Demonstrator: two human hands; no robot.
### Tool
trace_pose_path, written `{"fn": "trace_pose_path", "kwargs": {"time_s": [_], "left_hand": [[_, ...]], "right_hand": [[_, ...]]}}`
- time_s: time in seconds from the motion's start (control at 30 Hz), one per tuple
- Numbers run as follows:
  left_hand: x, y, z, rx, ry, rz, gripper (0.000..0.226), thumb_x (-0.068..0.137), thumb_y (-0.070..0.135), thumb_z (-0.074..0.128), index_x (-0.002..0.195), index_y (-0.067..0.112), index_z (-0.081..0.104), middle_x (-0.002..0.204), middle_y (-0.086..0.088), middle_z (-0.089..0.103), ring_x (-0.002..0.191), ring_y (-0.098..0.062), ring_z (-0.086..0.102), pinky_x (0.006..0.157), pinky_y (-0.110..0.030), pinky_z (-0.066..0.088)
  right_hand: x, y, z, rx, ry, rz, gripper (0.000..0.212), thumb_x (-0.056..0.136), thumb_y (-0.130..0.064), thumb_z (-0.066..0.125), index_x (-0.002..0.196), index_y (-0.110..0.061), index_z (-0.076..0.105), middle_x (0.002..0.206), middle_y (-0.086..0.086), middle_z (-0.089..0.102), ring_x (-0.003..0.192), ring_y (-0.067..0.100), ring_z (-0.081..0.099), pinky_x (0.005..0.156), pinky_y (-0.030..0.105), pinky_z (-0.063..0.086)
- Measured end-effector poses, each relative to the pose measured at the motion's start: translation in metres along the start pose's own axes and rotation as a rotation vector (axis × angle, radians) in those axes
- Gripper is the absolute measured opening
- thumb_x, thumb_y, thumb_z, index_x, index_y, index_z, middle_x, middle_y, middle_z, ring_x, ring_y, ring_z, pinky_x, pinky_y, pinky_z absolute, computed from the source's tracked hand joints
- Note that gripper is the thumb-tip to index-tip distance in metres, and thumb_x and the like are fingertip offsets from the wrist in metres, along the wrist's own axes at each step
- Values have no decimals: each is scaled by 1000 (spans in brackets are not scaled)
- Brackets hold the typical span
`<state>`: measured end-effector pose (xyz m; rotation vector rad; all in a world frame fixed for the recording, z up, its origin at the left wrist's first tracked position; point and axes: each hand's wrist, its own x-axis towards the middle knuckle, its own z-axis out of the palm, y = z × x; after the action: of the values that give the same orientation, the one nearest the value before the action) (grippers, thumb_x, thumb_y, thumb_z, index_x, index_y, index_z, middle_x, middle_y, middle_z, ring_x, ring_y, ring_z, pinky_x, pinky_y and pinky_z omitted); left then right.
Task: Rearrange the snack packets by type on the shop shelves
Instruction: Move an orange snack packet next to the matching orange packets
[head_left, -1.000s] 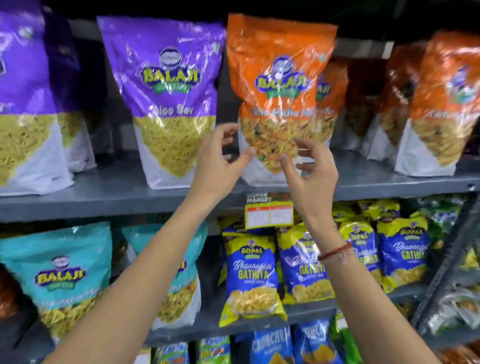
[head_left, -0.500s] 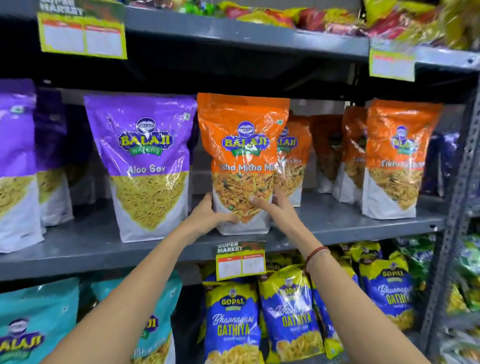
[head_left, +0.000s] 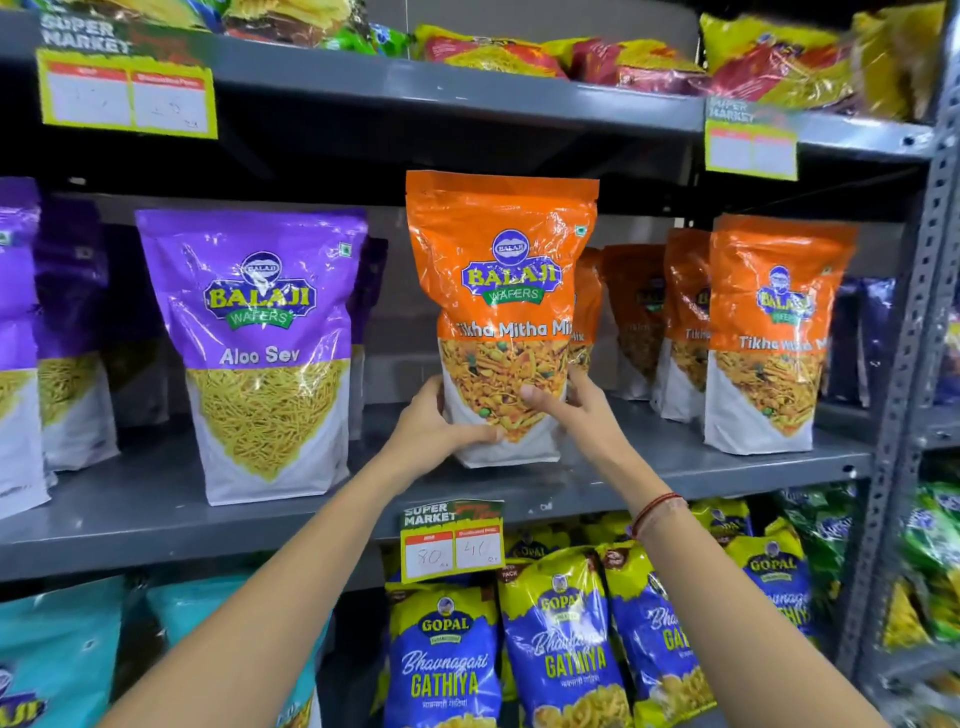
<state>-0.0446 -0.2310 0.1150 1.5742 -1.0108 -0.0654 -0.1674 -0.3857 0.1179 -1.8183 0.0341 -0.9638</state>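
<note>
An orange Tikha Mitha Mix packet (head_left: 501, 291) stands upright at the middle of the grey shelf (head_left: 156, 514). My left hand (head_left: 434, 428) grips its lower left side and my right hand (head_left: 574, 402) grips its lower right side. More orange packets (head_left: 774, 332) stand to the right, some behind it. A purple Aloo Sev packet (head_left: 262, 353) stands to the left, a gap apart, with more purple packets (head_left: 67, 332) further left.
Blue-yellow Gathiya packets (head_left: 561, 639) fill the shelf below, beside teal packets (head_left: 57, 654) at lower left. Red and yellow packets (head_left: 649, 62) lie on the top shelf. Price tags (head_left: 452, 540) hang from shelf edges. A grey upright post (head_left: 914, 364) borders the right.
Both hands went from open in front of the orange packet to gripping its lower sides. The packet now looks slightly raised and closer. The view has tilted upward.
</note>
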Motion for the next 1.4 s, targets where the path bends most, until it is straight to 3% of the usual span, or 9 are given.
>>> {"fn": "trace_pose_path", "kwargs": {"time_s": [0.2, 0.37, 0.6, 0.77, 0.9, 1.0, 1.1, 1.2, 1.4], "left_hand": [[16, 10, 44, -32, -33, -8, 78, 55, 29, 88, 121, 22, 48, 117, 5, 61, 103, -10, 59, 88, -29, 50], [24, 10, 77, -38, -58, -42, 85, 55, 33, 88, 127, 21, 45, 126, 1, 59, 110, -16, 57, 95, -35, 49], [30, 1, 102, 46, -92, -90, 99, 56, 43, 85, 138, 17, 35, 142, -5, 45, 127, -24, 44, 104, -41, 40], [35, 0, 98, 116, -183, -111, 115, 53, 48, 85, 145, 20, 21, 151, -5, 35, 135, -25, 37, 109, -45, 36], [36, -7, 88, 177, -310, -123, 114, 59, 42, 85, 147, 26, 14, 153, -4, 33, 135, -25, 37, 109, -46, 36], [34, -8, 89, 194, -289, -127, 110, 61, 39, 84, 147, 25, 16, 152, -5, 34, 135, -26, 37, 109, -46, 36], [31, -8, 94, 235, -232, -113, 113, 60, 42, 84, 147, 25, 15, 151, -8, 36, 135, -27, 37, 107, -43, 37], [29, -8, 97, 286, -202, -106, 118, 56, 48, 84, 147, 24, 14, 151, -9, 35, 135, -28, 37, 107, -43, 36], [27, -6, 99, 320, -196, -105, 119, 54, 54, 83, 147, 23, 16, 153, -8, 33, 136, -28, 36, 108, -44, 36]], "right_hand": [[5, 5, -44, -23, 40, 12, 39, 77, -32, 72, 111, -25, 56, 109, -10, 66, 94, -4, 65, 72, 9, 49], [3, 19, -73, -30, 48, 21, 30, 83, -23, 68, 109, -29, 55, 107, -16, 65, 89, -11, 64, 68, 4, 46], [0, 42, -94, -41, 42, 87, 45, 83, -30, 67, 123, -18, 52, 115, -9, 64, 95, -9, 63, 73, 8, 48], [-2, 43, -104, -95, 12, 144, 64, 72, -49, 67, 128, -27, 44, 115, -13, 63, 98, -8, 62, 73, 11, 49], [-1, 48, -112, -147, -89, 207, 79, 64, -38, 80, 132, -27, 40, 120, -7, 61, 109, 2, 58, 85, 16, 48], [1, 49, -116, -183, -134, 238, 91, 58, -36, 84, 136, -23, 39, 125, -2, 61, 112, 9, 58, 92, 23, 47], [1, 50, -118, -163, -134, 248, 91, 57, -35, 84, 136, -21, 41, 123, 1, 64, 109, 13, 62, 93, 27, 49], [1, 48, -120, -134, -154, 249, 77, 63, -28, 83, 130, -23, 46, 115, -3, 68, 97, 5, 67, 74, 13, 52], [2, 49, -121, -119, -161, 255, 81, 59, -31, 83, 131, -18, 47, 122, 2, 66, 112, 15, 61, 99, 30, 46]]}}
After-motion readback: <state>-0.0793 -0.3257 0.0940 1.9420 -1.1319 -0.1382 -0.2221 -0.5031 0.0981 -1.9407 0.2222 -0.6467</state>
